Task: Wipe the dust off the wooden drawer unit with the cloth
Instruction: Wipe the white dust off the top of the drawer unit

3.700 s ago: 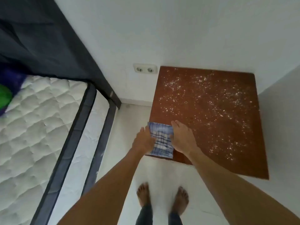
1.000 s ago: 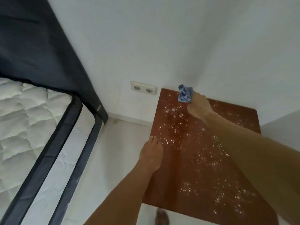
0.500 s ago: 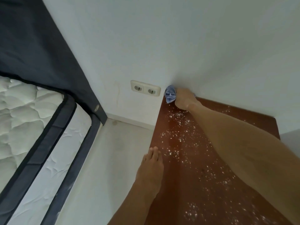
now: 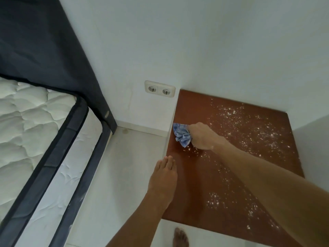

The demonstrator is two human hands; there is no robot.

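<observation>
One strip of the wooden drawer unit (image 4: pixel 201 184) now reads clean: the band along its left edge, from the back corner by the wall down to where my fist sits, shows bare reddish-brown wood. That tells me the first pass has worked, and I judge the job barely begun, since white dust (image 4: pixel 249 125) lies thick over the middle and right of the top and in patches near the front.

My right hand (image 4: pixel 203 136) is closed tight around the bunched blue checked cloth (image 4: pixel 182 135), pressing it on the top just beside the left edge, with a few crumbs gathered right below it. My left hand (image 4: pixel 163 179) is flat and spread, fingers together, resting on that same edge nearer to me and holding nothing.

Half a second ago the cloth was jammed into the back corner next to the double wall socket (image 4: pixel 159 89); now it has been dragged toward me along the edge. The specks that lay beside the left edge then are gone.
</observation>
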